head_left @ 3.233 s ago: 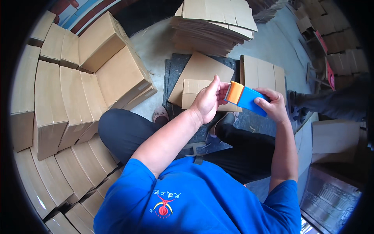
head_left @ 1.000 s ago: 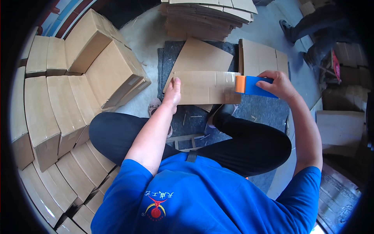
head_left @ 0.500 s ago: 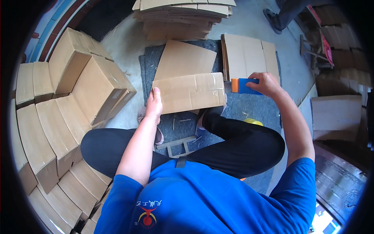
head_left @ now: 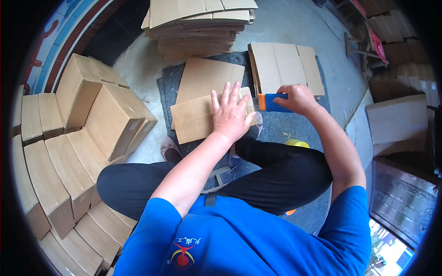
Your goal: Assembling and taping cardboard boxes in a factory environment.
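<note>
In front of me, a closed brown cardboard box [head_left: 193, 117] sits above the dark mat, its long top face turned up. My left hand [head_left: 231, 114] is pressed palm-down on the right part of that face, its fingers spread and pointing away from me. Just past the box's right end, my right hand [head_left: 297, 98] grips a blue tape dispenser [head_left: 275, 103] with an orange end. The orange end faces the box, and what looks like clear tape shows between them. The box's underside is hidden.
Beyond the box lie a flat cardboard piece [head_left: 209, 76] and a low stack of folded cartons [head_left: 283, 66]. A taller cardboard pile [head_left: 198, 27] stands behind. Finished-looking boxes [head_left: 113, 117] are stacked along my left. Near my right knee is a yellow round object [head_left: 297, 143].
My left hand has gone from holding the box's left end to lying flat on its top right part. The box tilts differently now, and the dispenser appears slightly farther left in view.
</note>
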A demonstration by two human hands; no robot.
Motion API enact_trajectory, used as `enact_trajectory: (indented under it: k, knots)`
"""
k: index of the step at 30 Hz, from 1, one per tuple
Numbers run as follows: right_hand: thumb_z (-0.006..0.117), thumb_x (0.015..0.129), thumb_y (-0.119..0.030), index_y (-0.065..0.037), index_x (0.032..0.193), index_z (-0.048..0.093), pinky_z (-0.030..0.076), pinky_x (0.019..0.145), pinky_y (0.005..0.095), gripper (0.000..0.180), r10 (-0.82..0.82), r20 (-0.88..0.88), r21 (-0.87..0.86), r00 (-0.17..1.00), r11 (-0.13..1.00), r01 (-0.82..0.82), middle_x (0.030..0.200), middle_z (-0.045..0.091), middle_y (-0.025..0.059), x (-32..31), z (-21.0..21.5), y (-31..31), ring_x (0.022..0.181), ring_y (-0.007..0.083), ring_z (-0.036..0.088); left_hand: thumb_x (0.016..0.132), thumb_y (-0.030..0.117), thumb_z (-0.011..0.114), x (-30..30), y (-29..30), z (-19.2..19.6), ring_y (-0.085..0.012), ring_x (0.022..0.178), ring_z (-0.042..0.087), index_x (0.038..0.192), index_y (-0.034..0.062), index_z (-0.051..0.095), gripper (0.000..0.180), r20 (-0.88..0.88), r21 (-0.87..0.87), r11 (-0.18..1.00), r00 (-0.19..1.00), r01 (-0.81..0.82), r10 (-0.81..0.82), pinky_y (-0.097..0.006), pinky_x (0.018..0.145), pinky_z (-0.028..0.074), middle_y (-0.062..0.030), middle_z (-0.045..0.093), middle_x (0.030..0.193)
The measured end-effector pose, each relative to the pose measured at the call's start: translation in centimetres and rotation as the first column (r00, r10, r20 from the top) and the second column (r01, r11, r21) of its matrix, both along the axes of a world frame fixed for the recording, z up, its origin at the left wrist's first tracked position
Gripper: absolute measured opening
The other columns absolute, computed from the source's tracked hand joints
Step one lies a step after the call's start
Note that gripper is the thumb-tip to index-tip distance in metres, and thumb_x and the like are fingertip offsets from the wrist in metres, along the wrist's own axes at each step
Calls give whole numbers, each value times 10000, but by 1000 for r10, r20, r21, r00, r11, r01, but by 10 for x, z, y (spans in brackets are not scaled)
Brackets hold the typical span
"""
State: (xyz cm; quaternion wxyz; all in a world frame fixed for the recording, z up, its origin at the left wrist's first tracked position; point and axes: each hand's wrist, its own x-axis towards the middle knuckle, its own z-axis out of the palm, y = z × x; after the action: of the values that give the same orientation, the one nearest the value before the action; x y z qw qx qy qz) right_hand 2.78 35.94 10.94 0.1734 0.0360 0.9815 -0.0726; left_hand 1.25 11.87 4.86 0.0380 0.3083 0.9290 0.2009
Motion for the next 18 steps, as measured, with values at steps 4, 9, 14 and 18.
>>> enact_trajectory:
  k: [4, 9, 14, 18]
  knots:
    - [754, 805, -396, -134, 1021, 750, 570, 764, 389, 339, -31, -44, -52, 999, 998, 29, 865, 740, 115, 9, 2, 14, 820, 296, 714, 797, 664, 647, -5, 27, -3, -312, 1516, 102, 1437, 267, 503, 767, 91, -118, 993, 996, 29, -19, -622, 1185, 3, -129, 203, 1618]
    - [759, 817, -351, -96, 1059, 735, 575, 814, 366, 352, -148, -2, -281, 989, 949, 141, 947, 734, 152, 22, 28, 51, 855, 279, 722, 747, 516, 718, -6, 34, -7, -298, 1501, 155, 1343, 247, 576, 669, 202, -141, 990, 979, -11, 39, -597, 1196, 11, -114, 243, 1603]
    - [759, 821, -338, -91, 1065, 729, 578, 815, 373, 349, -98, 23, -314, 995, 944, 100, 933, 735, 136, 10, 42, 57, 850, 273, 723, 726, 460, 738, -9, 35, -8, -304, 1483, 196, 1303, 229, 597, 637, 227, -131, 991, 972, -32, 61, -593, 1198, 11, -117, 288, 1575]
    - [726, 806, -405, -131, 974, 728, 555, 744, 415, 322, 75, -33, -97, 997, 992, -78, 816, 718, 126, 3, -4, 48, 798, 315, 699, 731, 456, 736, -5, 35, -15, -310, 1493, 175, 1349, 230, 566, 679, 189, -64, 998, 982, -20, 32, -601, 1195, 3, -119, 271, 1586]
